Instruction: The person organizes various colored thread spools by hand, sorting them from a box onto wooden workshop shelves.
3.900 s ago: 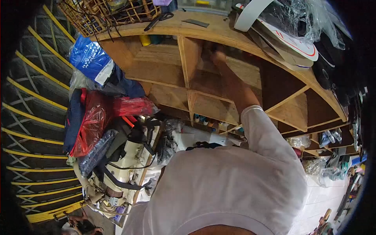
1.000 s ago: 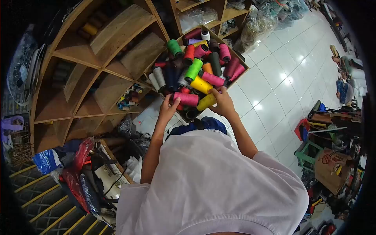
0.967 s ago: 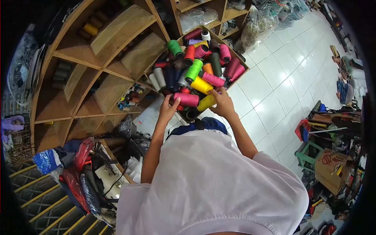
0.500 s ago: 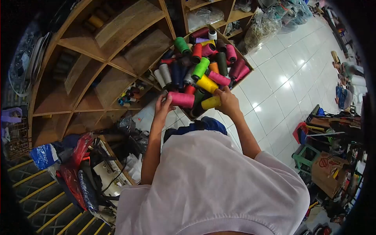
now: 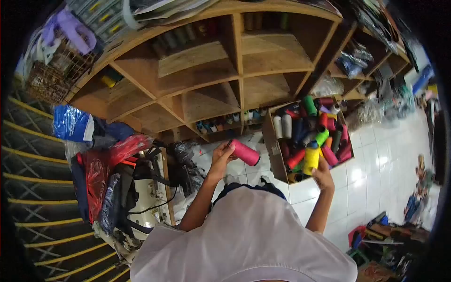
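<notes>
My left hand (image 5: 220, 162) is closed around one end of a pink thread spool (image 5: 245, 152), held in the air left of a cardboard box (image 5: 274, 152). My right hand (image 5: 323, 176) is at the box's near right side, its fingers closed on a yellow thread spool (image 5: 311, 159) that stands tilted over the other spools. Part of that grip is hidden behind the spool. Packed in the box are several more spools, among them a bright green spool (image 5: 322, 137), a dark green spool (image 5: 310, 105), a red spool (image 5: 295, 159) and a white spool (image 5: 286, 126).
A wooden shelf unit (image 5: 240, 70) with square compartments stands ahead, with small spools (image 5: 213, 126) in its lower row. At left are plastic-wrapped bundles (image 5: 96, 176) and a yellow-barred folding gate (image 5: 42, 202). White floor tiles (image 5: 359, 192) lie to the right, with piled clutter (image 5: 390, 235) beyond.
The view has turned left, so the shelf fills more of it. My left hand has carried the pink spool away from the box. My right hand has shifted its yellow spool more upright.
</notes>
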Demonstrator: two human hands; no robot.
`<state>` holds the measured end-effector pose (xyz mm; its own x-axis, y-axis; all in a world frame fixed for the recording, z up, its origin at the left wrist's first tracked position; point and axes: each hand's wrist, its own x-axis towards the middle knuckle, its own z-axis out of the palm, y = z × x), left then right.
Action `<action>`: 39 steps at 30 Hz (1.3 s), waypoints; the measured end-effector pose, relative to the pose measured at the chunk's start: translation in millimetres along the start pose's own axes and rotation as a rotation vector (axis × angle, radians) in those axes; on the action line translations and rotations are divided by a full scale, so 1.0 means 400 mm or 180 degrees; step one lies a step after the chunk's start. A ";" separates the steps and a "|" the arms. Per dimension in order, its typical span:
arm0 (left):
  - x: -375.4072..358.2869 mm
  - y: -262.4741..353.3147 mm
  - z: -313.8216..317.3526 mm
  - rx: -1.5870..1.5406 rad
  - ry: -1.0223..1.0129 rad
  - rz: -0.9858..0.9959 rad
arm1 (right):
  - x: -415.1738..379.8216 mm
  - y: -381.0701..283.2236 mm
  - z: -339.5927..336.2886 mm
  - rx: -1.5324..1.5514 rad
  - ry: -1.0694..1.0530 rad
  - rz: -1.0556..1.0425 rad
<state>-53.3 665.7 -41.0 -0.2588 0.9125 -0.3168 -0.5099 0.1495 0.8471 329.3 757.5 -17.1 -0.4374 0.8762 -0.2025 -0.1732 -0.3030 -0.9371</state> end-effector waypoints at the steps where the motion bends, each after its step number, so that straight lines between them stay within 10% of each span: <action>1: 0.003 0.031 -0.025 -0.0063 0.0041 0.0081 | 0.018 0.002 0.061 0.0144 -0.0197 -0.0103; 11: 0.043 0.399 -0.156 0.0740 0.0273 0.2025 | 0.347 -0.018 0.615 -0.0673 -0.1592 -0.0367; 24: 0.507 0.651 -0.217 0.1941 0.1466 0.3630 | 0.876 -0.149 0.933 -0.2553 -0.0599 -0.1953; 28: 0.627 0.680 -0.243 0.2463 0.2598 0.3244 | 1.043 -0.147 0.990 -0.2544 -0.0597 -0.2105; 39: 0.650 0.606 -0.302 0.2581 0.2470 0.3152 | 1.147 -0.096 1.016 -0.3100 -0.0489 -0.2618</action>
<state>-343.4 893.4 30.4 -0.7104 0.3824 0.5908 0.6426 0.0101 0.7662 -223.5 1018.8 41.6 -0.6177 0.6023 0.5057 0.2456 0.7586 -0.6035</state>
